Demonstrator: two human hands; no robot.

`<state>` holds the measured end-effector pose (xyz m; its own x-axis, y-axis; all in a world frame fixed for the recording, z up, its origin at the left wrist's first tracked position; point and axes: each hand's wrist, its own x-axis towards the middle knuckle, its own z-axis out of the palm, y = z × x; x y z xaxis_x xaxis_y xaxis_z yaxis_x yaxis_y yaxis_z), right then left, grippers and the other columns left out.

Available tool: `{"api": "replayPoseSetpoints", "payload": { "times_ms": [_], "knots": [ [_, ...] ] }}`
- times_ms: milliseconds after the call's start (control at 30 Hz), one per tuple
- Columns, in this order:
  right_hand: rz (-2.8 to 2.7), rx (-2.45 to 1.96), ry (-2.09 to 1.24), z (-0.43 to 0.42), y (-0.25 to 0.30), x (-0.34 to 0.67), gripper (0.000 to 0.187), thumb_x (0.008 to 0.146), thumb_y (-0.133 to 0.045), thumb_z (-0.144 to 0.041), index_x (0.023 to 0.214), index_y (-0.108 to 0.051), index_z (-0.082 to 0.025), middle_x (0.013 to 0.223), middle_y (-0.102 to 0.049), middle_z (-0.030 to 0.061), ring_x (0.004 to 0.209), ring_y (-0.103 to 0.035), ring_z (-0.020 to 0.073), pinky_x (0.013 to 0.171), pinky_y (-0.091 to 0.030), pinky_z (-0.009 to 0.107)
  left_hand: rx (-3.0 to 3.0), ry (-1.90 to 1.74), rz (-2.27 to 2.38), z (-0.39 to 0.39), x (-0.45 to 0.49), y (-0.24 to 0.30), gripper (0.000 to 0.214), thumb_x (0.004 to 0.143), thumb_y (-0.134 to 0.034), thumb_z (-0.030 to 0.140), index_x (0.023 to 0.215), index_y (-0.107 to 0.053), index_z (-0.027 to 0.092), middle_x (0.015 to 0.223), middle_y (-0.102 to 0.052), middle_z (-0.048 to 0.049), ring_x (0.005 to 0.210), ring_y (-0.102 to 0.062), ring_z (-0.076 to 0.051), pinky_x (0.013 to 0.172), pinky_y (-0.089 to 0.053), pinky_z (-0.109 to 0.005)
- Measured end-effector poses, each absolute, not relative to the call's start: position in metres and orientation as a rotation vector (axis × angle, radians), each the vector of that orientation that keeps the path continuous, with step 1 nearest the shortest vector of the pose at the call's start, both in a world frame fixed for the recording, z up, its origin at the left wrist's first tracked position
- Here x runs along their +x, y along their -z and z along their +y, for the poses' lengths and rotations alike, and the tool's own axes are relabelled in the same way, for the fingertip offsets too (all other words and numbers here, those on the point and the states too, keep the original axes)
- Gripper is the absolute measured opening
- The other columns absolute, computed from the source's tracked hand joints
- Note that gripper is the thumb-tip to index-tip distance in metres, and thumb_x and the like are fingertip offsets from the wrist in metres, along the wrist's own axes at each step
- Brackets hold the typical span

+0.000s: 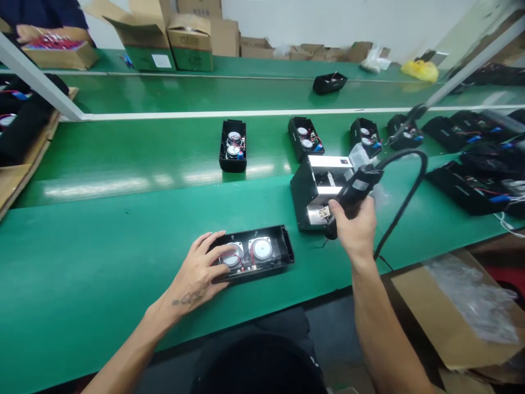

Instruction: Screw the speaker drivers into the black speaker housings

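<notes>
My left hand [205, 260] grips the left end of a black speaker housing [283, 254] lying on the green mat. Two round silver speaker drivers [261, 249] sit inside it, with red wires along the near wall; my fingers partly cover the left driver. In my right hand [359, 224] is a black electric screwdriver [356, 189], wrapped by my fingers, its bit pointing down near the mat. A black cable [410, 202] loops from its top end. Just behind the tool stands a black and silver screw feeder [303, 200], partly hidden by it.
Several open speaker housings, one at the middle [233, 164], stand in a row on the green conveyor [164, 142]. More black housings [463, 189] are piled at right. An open carton [438, 312] with plastic sits below the table edge. Another person's arm [53, 34] is at upper left.
</notes>
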<state>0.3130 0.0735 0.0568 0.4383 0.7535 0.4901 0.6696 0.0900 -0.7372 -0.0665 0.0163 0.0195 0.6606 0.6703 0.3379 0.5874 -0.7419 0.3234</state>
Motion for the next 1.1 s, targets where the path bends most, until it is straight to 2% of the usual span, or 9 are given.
{"api": "replayPoseSetpoints", "payload": {
  "times_ms": [100,200,300,367,500,600,800,967,1100],
  "knots": [
    [-1.167,-1.314,-0.376,0.073,-0.049,0.311,0.046,0.073,-0.089,-0.040,0.102,-0.058,-0.026,0.079,-0.069,-0.0004,0.062,-0.063,0.0194,0.066,-0.057,0.042,2.693,-0.673,1.039,0.019,-0.068,-0.020,0.009,0.083,-0.079,0.022,0.088,-0.073,0.025,0.135,-0.071,-0.0055,0.145,-0.048,-0.040,0.114,-0.042,-0.066],
    [-1.215,-1.048,-0.741,0.061,-0.046,0.318,0.047,0.076,-0.087,-0.038,0.112,-0.059,-0.025,0.064,-0.061,-0.0056,0.050,-0.054,0.0151,0.051,-0.046,0.033,2.715,-0.701,1.032,0.019,-0.068,-0.018,0.007,0.084,-0.078,0.021,0.085,-0.073,0.025,0.130,-0.073,-0.0050,0.142,-0.050,-0.039,0.111,-0.045,-0.064],
    [-1.233,-0.952,-0.950,0.056,-0.056,0.332,0.040,0.077,-0.085,-0.037,0.107,-0.060,-0.023,0.061,-0.058,-0.0075,0.050,-0.054,0.0133,0.050,-0.044,0.030,2.753,-0.727,1.032,0.020,-0.064,-0.015,0.006,0.088,-0.077,0.025,0.083,-0.073,0.026,0.125,-0.075,-0.0052,0.141,-0.051,-0.039,0.108,-0.046,-0.063],
    [-1.148,-0.944,-0.817,0.059,-0.072,0.337,0.035,0.079,-0.084,-0.034,0.099,-0.058,-0.024,0.058,-0.055,-0.0100,0.046,-0.052,0.0109,0.050,-0.043,0.028,2.756,-0.748,1.061,0.020,-0.055,-0.013,0.008,0.090,-0.075,0.027,0.082,-0.073,0.025,0.123,-0.075,-0.0057,0.140,-0.051,-0.040,0.107,-0.047,-0.063],
    [-0.994,-0.831,-0.425,0.073,-0.107,0.334,0.034,0.081,-0.082,-0.035,0.103,-0.057,-0.027,0.055,-0.047,-0.0134,0.039,-0.044,0.0085,0.045,-0.039,0.025,2.727,-0.811,1.137,0.016,-0.031,-0.014,0.011,0.090,-0.076,0.026,0.081,-0.072,0.024,0.119,-0.076,-0.0060,0.139,-0.052,-0.041,0.107,-0.046,-0.065],
    [-1.005,-0.837,-0.391,0.086,-0.116,0.325,0.030,0.080,-0.082,-0.028,0.097,-0.058,-0.026,0.052,-0.047,-0.0135,0.037,-0.045,0.0091,0.042,-0.038,0.026,2.705,-0.830,1.179,0.015,-0.019,-0.015,0.007,0.089,-0.077,0.026,0.083,-0.074,0.024,0.120,-0.076,-0.0060,0.139,-0.052,-0.040,0.107,-0.046,-0.065],
    [-1.206,-0.937,-0.648,0.085,-0.121,0.308,0.023,0.080,-0.082,-0.019,0.086,-0.059,-0.023,0.050,-0.052,-0.0116,0.038,-0.048,0.0085,0.041,-0.038,0.025,2.665,-0.825,1.189,0.017,-0.015,-0.014,0.008,0.086,-0.080,0.026,0.082,-0.073,0.024,0.120,-0.075,-0.0054,0.141,-0.050,-0.040,0.110,-0.045,-0.064],
    [-1.255,-0.691,-1.020,0.050,-0.133,0.263,0.021,0.090,-0.074,-0.018,0.104,-0.061,-0.025,0.054,-0.048,-0.0127,0.038,-0.041,0.0060,0.042,-0.036,0.023,2.590,-0.866,1.220,0.015,-0.012,-0.012,0.014,0.081,-0.084,0.024,0.077,-0.071,0.024,0.119,-0.076,-0.0026,0.142,-0.051,-0.037,0.112,-0.044,-0.063],
    [-1.297,-0.514,-1.189,0.030,-0.126,0.210,0.025,0.094,-0.069,-0.020,0.114,-0.058,-0.029,0.060,-0.049,-0.0114,0.043,-0.043,0.0066,0.044,-0.037,0.023,2.565,-0.861,1.235,0.014,-0.010,-0.012,0.014,0.078,-0.086,0.024,0.076,-0.073,0.025,0.118,-0.076,-0.0021,0.141,-0.052,-0.037,0.114,-0.042,-0.063]
  ]
}}
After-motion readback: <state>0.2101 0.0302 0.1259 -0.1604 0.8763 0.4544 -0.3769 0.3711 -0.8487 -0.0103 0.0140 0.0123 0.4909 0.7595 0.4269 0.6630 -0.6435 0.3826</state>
